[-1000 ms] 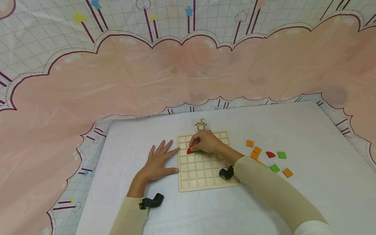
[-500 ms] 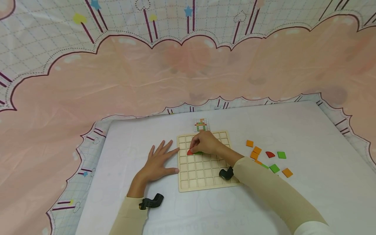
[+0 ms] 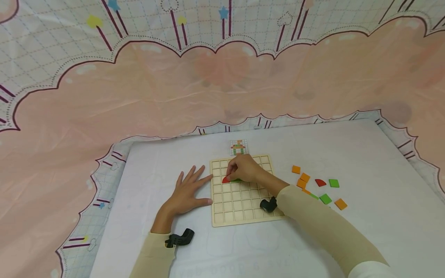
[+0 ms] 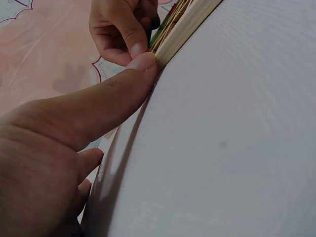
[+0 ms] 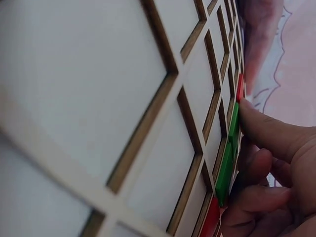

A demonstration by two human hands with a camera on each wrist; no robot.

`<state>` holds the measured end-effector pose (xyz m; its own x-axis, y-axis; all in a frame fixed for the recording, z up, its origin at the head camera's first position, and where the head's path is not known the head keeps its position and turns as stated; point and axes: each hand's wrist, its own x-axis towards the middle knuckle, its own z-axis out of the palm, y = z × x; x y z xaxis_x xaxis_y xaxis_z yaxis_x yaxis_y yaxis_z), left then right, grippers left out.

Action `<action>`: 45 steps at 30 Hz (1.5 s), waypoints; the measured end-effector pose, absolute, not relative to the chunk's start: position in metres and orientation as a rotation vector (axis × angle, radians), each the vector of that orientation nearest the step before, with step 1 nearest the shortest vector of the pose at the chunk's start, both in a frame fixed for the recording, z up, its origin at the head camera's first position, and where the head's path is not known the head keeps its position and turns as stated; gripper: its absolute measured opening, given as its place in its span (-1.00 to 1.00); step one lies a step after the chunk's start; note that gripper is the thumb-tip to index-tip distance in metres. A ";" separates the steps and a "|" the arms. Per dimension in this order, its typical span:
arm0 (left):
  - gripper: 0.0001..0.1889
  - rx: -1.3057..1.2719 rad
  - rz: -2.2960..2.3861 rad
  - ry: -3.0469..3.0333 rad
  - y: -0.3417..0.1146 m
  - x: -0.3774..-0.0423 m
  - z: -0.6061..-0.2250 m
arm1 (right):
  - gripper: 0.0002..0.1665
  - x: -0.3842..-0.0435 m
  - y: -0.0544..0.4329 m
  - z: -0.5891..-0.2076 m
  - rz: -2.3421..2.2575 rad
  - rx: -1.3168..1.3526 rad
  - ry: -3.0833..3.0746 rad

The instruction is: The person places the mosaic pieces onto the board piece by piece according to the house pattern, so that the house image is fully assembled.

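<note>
A wooden grid board lies on the white table. My right hand is over its upper left part, fingers bent, thumb and fingertips at a red quarter-circle tile in a left-hand cell. In the right wrist view the thumb tip meets this red tile. Green tiles sit in the cells beside it, followed by another red tile; the hand hides part of this row from the head camera. My left hand is spread flat on the table, its thumb and a fingertip touching the board's left edge.
A small pattern card lies just beyond the board. To the right are scattered loose orange tiles, green tiles and a red quarter-circle. My right forearm crosses between them and the board.
The right thumb and fingertips have shifted slightly to the right with the red tile, which now lies more squarely in its cell. The left hand has stayed in place.
</note>
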<state>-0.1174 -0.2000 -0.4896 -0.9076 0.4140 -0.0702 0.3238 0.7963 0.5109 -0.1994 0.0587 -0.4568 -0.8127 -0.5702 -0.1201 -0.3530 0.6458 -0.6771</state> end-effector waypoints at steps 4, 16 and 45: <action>-0.09 0.587 0.748 2.805 -0.199 -0.118 -0.490 | -0.87 -0.199 0.063 -0.456 -0.933 -0.694 2.549; -0.08 0.547 0.755 2.798 -0.198 -0.118 -0.489 | -0.90 -0.197 0.088 -0.450 -0.949 -0.659 2.520; -0.09 0.548 0.750 2.809 -0.196 -0.118 -0.490 | -0.92 -0.206 0.227 -0.426 -0.740 -0.555 2.567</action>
<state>-0.1185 -0.1961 -0.4896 -0.9153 0.3948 -0.0801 0.3023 0.8045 0.5113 -0.2056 0.2271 -0.4263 -0.8368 -0.4755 -0.2714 -0.2580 0.7796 -0.5706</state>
